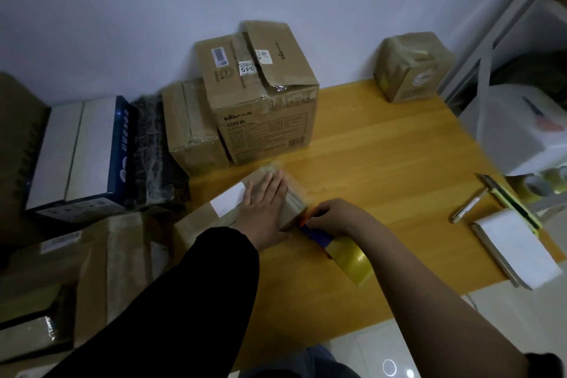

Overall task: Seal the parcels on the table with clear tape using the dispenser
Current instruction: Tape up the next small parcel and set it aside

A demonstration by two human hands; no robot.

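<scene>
Head view: L hand (264,206) flat on parcel (294,205), R hand (335,215) grips tape dispenser (341,250) beside it

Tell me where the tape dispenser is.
Head view, centre: the tape dispenser is in the right hand, against the small parcel under the left hand.
</scene>
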